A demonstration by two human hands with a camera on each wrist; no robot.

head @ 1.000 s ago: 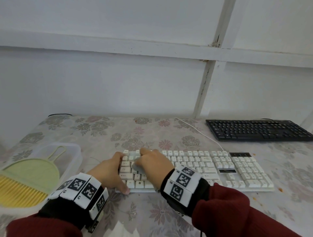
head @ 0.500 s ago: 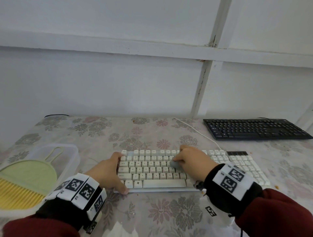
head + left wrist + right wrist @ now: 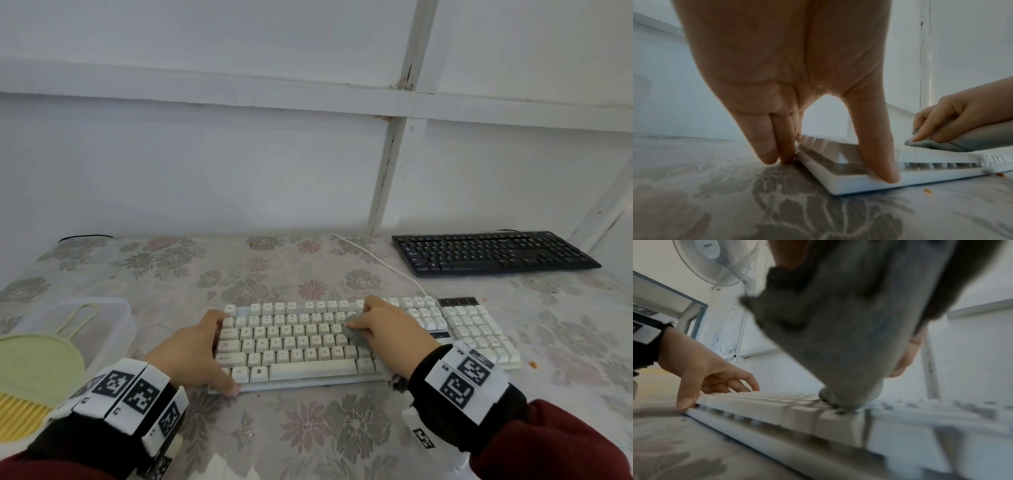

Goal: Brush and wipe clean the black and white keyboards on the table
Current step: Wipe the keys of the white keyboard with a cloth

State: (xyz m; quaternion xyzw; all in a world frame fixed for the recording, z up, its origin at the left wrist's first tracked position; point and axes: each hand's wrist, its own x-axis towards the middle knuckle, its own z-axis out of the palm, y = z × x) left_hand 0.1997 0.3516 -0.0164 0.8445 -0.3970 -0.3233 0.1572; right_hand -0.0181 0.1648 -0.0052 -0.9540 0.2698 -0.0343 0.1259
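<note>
Floral cloth covers the bench point(image 3: 308, 438). Left hand point(image 3: 191, 349), fingers straight, braces the white keyboard point(image 3: 301, 346) while the right hand point(image 3: 387, 329) presses a clutched grey cloth point(image 3: 937, 142) mid-keys; the black keyboard point(image 3: 493, 251), well apart, seemingly awaits cleaning.

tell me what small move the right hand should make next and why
Probably slide the cloth further right along the white keyboard. The right hand presses it mid-board, the number pad lies beyond it, and the left hand braces the left end.
</note>
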